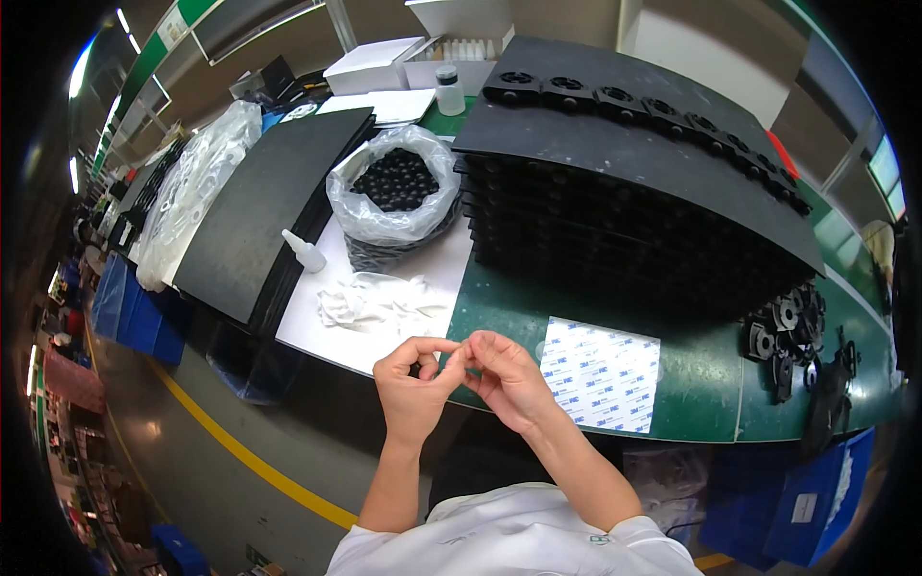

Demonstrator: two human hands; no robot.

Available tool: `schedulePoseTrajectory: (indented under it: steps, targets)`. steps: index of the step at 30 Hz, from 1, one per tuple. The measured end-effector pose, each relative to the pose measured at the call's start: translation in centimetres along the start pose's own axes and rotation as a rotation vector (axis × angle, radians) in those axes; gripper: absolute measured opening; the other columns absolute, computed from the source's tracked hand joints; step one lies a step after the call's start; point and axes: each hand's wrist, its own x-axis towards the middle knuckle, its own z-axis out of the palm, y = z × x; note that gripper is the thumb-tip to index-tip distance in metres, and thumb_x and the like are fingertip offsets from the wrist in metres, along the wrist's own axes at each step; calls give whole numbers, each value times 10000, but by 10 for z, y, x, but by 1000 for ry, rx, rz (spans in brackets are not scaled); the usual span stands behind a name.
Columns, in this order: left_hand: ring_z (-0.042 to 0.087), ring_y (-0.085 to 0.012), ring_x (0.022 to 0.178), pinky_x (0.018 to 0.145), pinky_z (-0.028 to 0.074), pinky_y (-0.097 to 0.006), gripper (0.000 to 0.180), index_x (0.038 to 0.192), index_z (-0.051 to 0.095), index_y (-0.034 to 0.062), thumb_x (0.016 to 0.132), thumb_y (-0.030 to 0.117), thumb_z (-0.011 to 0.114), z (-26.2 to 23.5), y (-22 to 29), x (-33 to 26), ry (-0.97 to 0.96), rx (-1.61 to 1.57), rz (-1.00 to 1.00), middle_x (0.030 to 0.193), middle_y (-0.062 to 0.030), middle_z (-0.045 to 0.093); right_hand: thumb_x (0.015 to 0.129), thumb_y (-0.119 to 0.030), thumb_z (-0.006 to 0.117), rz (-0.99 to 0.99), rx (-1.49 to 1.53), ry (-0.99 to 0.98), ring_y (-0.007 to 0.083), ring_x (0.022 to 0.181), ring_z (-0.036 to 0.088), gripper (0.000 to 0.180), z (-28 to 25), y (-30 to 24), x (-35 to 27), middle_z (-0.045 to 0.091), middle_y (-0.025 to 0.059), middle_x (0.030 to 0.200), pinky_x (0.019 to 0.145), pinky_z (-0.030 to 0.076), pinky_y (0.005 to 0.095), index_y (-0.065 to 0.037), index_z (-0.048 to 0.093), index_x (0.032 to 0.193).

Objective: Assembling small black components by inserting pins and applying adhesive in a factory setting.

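Observation:
My left hand (413, 382) and my right hand (511, 380) meet at the fingertips over the table's front edge. Both are closed in a pinch. A small dark spot shows inside the curled left fingers, perhaps a small black part. What the touching fingertips hold is too small or too hidden to name. Just beyond lie crumpled white gloves or cloth (375, 302) on a white board (331, 341). To the right of my right hand is a white sheet with blue print (600, 374). A clear plastic bag (376, 216) full of small black round parts (399, 180) stands farther back.
A tall stack of black sheets (615, 202) fills the back right, with a row of black ring-shaped parts (615, 99) on top. More black sheets (279, 211) stand left, beside a small white nozzle bottle (304, 252). Loose black parts (788, 336) lie far right on the green table (696, 384).

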Motion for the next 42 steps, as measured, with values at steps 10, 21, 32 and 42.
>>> schedulePoseTrajectory:
  steps: [10,21,32,42]
  targets:
    - [300,-6,497,459,242,-181,123,899,681,7,787,9,630,1,0,3,-83,-56,-25,519,82,369,871,-206,597,-72,-88,41,91,831,573,125,5,-3,-2,622,1,858,795,464,255,-83,613,882]
    - [327,-44,449,429,274,-218,96,820,665,8,728,22,646,-8,3,9,-159,166,45,482,15,385,848,-141,627,-306,-559,88,43,731,538,145,3,-7,-2,631,12,808,662,430,184,-3,650,883]
    - [363,-89,404,400,298,-230,86,722,623,26,650,-7,655,7,-10,9,98,436,442,471,-15,428,886,-161,572,-344,-475,156,60,755,523,166,8,4,-7,617,30,863,680,433,209,-5,626,905]
    - [311,1,508,465,258,-165,42,760,648,-19,719,-24,657,16,6,-8,-62,-89,-61,536,81,381,924,-277,502,-86,163,-75,82,862,478,192,-3,0,-1,512,-16,883,807,392,270,-91,546,913]
